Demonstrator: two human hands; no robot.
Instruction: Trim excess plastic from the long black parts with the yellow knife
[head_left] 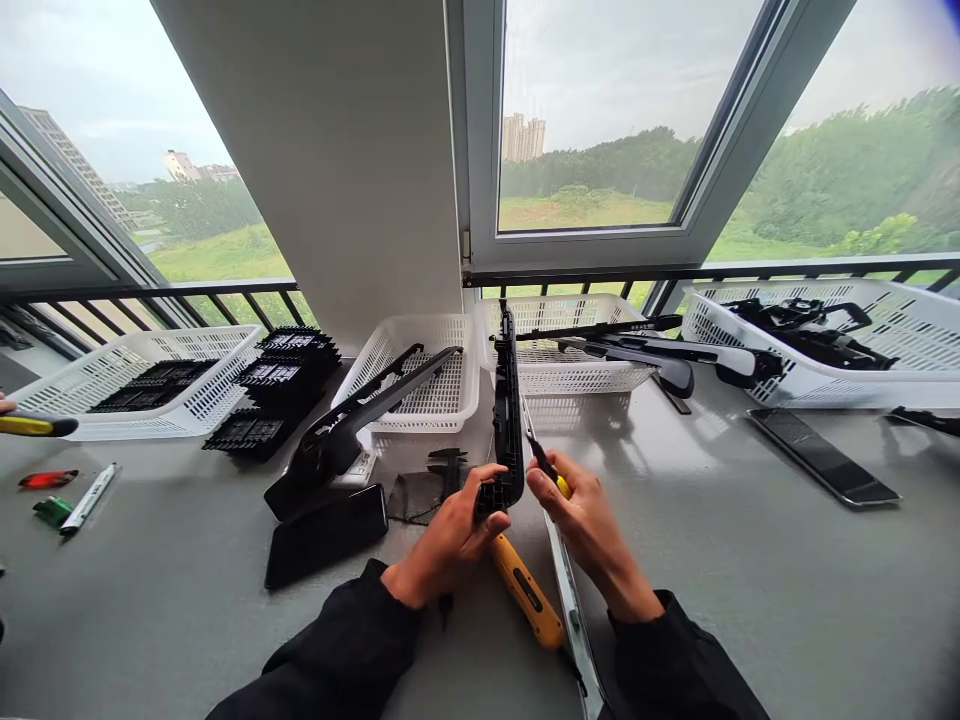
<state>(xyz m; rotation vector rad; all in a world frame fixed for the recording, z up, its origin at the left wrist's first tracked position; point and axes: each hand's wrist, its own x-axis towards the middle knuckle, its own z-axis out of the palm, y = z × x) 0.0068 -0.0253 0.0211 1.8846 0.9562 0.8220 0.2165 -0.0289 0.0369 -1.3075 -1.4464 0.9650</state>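
A long black plastic part [508,400] stands nearly upright in front of me, and my left hand [456,530] grips its lower end between thumb and fingers. Just to the right, my right hand [577,505] is closed around a black and yellow knife [561,484], its tip pointing up and toward the part. Below the hands lies a yellow-orange tool [529,592], beside a long metallic strip [568,590]. A black caliper [450,468] is partly hidden behind my left hand.
White baskets [420,418] line the back, several with black parts. Stacked black grids [289,370] and a black phone [327,537] lie left, another phone [825,458] right. At the far left edge, another person's fingers [6,404] are near a yellow-black tool [37,425].
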